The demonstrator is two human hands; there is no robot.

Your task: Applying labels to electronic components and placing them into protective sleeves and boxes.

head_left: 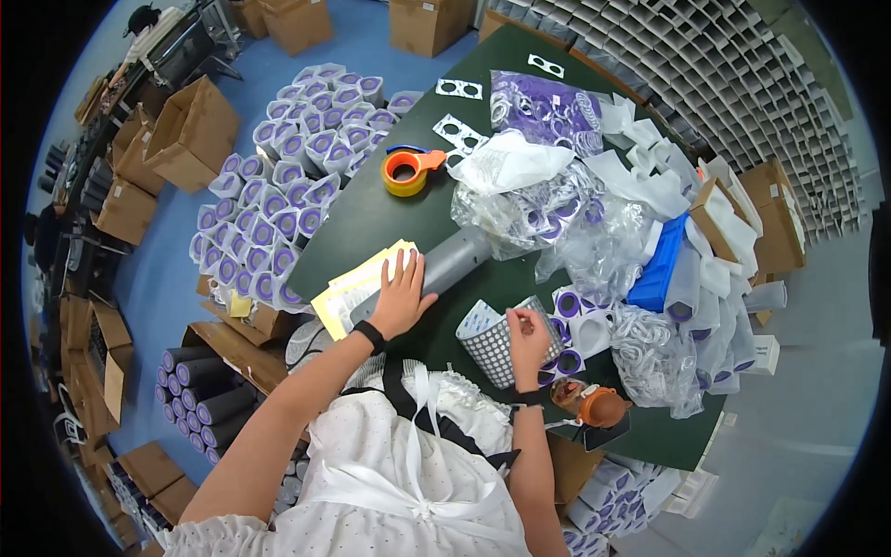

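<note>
A grey tube [452, 263] lies slantwise on the dark green table, its near end over yellow and white papers [351, 290]. My left hand [401, 295] rests flat on the tube with its fingers spread. To the right, a curled sheet of round white dots on a dark ground [492, 355] shows a blue-and-white underside at its bent corner. My right hand [527, 342] is closed at the right part of this sheet, fingers curled in a pinch. Whatever lies right between the fingertips is hard to see.
An orange tape dispenser [404, 176] stands beyond the tube. Clear plastic bags [529, 204], a blue bin [657, 265] and purple-ringed pieces [568, 360] crowd the right side. An orange-lidded bottle [599, 406] is near my right wrist. Wrapped tubes [278, 204] stand left of the table.
</note>
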